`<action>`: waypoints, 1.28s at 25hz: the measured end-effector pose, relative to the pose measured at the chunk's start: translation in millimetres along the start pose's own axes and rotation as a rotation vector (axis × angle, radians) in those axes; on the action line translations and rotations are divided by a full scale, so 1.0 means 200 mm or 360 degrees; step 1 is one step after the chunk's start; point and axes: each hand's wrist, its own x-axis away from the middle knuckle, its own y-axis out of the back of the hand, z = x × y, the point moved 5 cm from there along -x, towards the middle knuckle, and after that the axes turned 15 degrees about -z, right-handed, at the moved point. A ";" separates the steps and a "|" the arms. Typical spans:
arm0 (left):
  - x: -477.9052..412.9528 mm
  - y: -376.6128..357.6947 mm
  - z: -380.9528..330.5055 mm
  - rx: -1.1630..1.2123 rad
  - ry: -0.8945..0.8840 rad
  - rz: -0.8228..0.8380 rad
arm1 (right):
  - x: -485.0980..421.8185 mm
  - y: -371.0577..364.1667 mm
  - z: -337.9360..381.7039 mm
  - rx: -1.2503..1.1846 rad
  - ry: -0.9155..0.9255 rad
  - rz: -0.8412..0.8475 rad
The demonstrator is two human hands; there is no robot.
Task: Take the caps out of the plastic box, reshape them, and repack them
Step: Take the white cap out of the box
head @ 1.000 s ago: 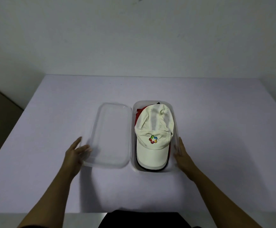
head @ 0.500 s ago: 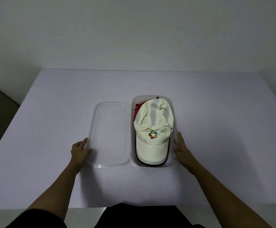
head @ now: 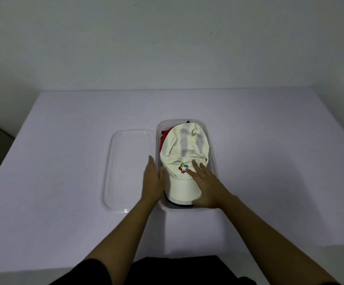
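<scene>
Hands: two, both bare, both at the near end of the box (head: 158,130).
Left hand (head: 152,182): fingers straight and together, laid along the box's left wall, thumb side at the left edge of the white cap (head: 184,145). It grasps nothing, and you cannot tell whether it touches the cap.
Right hand (head: 206,187): flat, fingers straight and spread, resting on the white cap's brim and front. Nothing is gripped.
Logo (head: 183,168): one, multicoloured, on the white cap's front, just beside your right hand's fingertips.
White cap: one, on top of the stack inside the box, brim toward you, crown crumpled toward the far end.
Red cap (head: 165,135): one, only a sliver showing at the far left under the white cap.
Black edge (head: 179,205): a dark rim under the white brim, and a dark tip at the far end. You cannot tell whether that is one cap or two.
Box: one, clear plastic, open, standing on the table (head: 64,151).
Lid (head: 126,167): one, clear, lying flat against the box's left side, your left hand over its right edge.
Table: one, pale, against a plain wall (head: 167,48).
</scene>
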 end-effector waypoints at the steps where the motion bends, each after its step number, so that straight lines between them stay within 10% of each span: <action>1: 0.01 -0.04 0.01 0.0009 0.0054 0.0043 | -0.01 -0.02 0.00 0.0090 -0.0018 0.0113; 10: 0.04 -0.04 0.02 -0.0099 0.0244 0.0002 | -0.10 0.00 0.13 0.0737 0.0135 0.0383; 16: 0.07 0.00 -0.04 -0.0100 0.0161 -0.0045 | -0.07 0.05 0.13 0.0487 0.0085 0.0367; 26: 0.07 0.00 -0.03 -0.0090 0.0202 -0.0082 | 0.04 0.48 -0.03 -0.0305 -0.0198 -0.1273; 32: 0.06 -0.01 -0.04 -0.0111 0.0252 -0.0118 | 0.08 0.45 -0.60 0.0116 -0.0505 -0.1149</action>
